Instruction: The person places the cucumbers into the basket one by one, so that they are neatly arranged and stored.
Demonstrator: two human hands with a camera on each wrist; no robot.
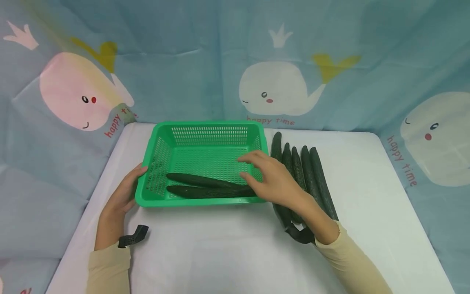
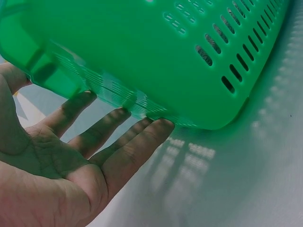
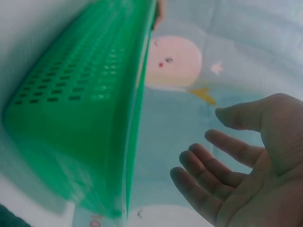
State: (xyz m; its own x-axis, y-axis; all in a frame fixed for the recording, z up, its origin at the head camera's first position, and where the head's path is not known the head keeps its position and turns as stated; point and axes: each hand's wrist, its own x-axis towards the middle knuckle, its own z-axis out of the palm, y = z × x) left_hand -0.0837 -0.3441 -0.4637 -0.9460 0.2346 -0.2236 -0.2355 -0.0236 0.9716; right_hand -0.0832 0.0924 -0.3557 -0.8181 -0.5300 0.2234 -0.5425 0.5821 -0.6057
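So the left hand (image 1: 123, 192) is holding the left end of the green basket (image 1: 205, 159), thumb at the rim and longish fingers against the outside wall; the right hand (image 1: 273, 177) is held wide over the basket's right end, fingers spread and bent a bit; two dark green cucumbers (image 1: 209, 192) lie in the basket along its near side, the right hand covering their right ends; five more cucumbers (image 1: 298, 169) sit side by side on the white table (image 1: 198, 245), just right of the basket; whale-print cloth (image 1: 198, 81) hangs behind.
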